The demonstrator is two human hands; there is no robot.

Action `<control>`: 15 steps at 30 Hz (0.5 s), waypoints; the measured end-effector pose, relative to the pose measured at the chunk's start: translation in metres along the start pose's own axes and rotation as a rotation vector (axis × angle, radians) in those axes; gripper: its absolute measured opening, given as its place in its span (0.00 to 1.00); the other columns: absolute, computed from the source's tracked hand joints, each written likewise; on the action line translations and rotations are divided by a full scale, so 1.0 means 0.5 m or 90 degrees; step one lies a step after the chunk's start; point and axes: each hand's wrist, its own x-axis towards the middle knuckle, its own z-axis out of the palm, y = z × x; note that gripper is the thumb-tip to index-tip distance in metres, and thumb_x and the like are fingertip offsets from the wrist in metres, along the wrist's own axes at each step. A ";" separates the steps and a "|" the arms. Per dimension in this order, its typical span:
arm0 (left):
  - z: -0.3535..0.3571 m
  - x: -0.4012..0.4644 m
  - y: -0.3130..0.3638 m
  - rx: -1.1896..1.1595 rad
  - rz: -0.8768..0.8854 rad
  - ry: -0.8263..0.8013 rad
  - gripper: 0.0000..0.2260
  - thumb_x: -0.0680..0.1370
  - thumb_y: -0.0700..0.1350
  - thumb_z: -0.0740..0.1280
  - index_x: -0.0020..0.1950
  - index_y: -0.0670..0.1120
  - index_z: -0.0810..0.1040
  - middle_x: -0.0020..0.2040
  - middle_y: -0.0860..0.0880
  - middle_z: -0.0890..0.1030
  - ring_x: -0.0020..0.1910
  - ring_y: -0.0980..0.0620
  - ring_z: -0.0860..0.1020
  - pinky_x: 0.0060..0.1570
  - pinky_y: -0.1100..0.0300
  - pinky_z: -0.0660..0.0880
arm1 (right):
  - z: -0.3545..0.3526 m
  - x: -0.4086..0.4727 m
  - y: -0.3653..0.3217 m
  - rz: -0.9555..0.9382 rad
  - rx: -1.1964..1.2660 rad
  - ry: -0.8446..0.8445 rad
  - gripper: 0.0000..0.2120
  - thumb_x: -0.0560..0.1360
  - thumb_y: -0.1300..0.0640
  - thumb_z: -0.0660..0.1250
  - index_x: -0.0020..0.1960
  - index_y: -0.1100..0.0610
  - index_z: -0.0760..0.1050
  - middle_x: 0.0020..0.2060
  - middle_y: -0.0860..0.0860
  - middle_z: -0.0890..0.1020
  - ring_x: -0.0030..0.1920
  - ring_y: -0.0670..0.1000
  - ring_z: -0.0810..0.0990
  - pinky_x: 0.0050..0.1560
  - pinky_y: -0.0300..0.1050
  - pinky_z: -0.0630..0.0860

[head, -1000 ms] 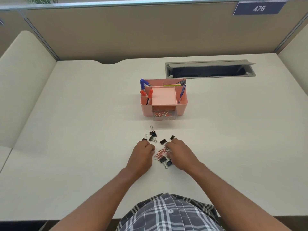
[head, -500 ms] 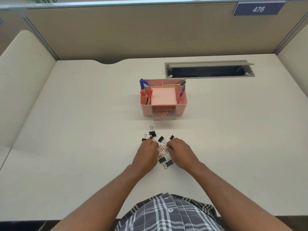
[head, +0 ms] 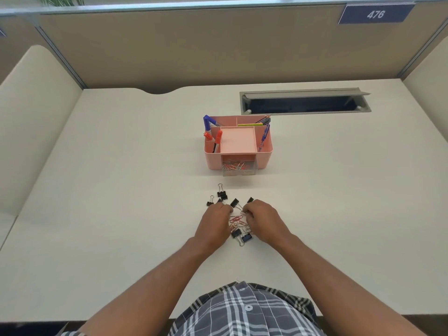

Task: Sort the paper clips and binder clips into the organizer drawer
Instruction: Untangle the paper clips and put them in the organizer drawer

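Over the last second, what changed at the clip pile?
The left hand moved right and forward to the paper clips, closing the gap to the right hand; both now work the pile with curled fingers. What each pinches is unclear. The binder clips and organizer stayed put.

I sit at a cream desk point(head: 97, 190) boxed in by tan cubicle partitions point(head: 194, 44) on three sides, with pale rounded side panels point(head: 31, 117) at its left and right edges. Near the far right corner of the desk a grey cable tray point(head: 305, 101) lies open, its lid tilted up. A blue plate reading 476 point(head: 375, 13) hangs on the back partition, top right. A curved notch point(head: 160, 90) cuts into the desk's far edge. Green leaves point(head: 60, 0) show above the top rail at the left. The light is soft and even.
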 end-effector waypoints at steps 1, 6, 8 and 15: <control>0.000 0.000 0.000 -0.010 -0.005 -0.001 0.13 0.76 0.35 0.62 0.59 0.44 0.77 0.53 0.46 0.79 0.53 0.47 0.74 0.47 0.62 0.65 | -0.007 0.002 -0.001 0.005 0.011 0.004 0.12 0.77 0.61 0.58 0.53 0.56 0.79 0.47 0.53 0.80 0.49 0.54 0.77 0.49 0.48 0.74; -0.013 0.009 0.007 -0.104 -0.060 0.027 0.13 0.77 0.35 0.61 0.59 0.45 0.78 0.54 0.47 0.80 0.53 0.47 0.77 0.51 0.57 0.72 | -0.038 0.015 -0.005 0.028 0.087 0.047 0.11 0.76 0.61 0.61 0.54 0.56 0.81 0.48 0.51 0.83 0.50 0.51 0.79 0.52 0.47 0.76; -0.030 0.015 0.016 -0.175 -0.081 0.053 0.12 0.78 0.35 0.61 0.56 0.45 0.79 0.51 0.47 0.80 0.51 0.48 0.77 0.52 0.54 0.74 | -0.054 0.024 -0.009 0.034 0.124 0.070 0.10 0.76 0.60 0.63 0.53 0.55 0.81 0.48 0.50 0.83 0.48 0.49 0.79 0.52 0.46 0.76; -0.129 0.094 0.055 -0.309 -0.051 0.184 0.08 0.78 0.36 0.63 0.51 0.46 0.79 0.40 0.54 0.78 0.38 0.57 0.75 0.39 0.65 0.72 | -0.137 0.076 -0.046 -0.009 0.197 0.213 0.07 0.76 0.62 0.66 0.49 0.55 0.82 0.42 0.48 0.83 0.42 0.49 0.79 0.46 0.43 0.76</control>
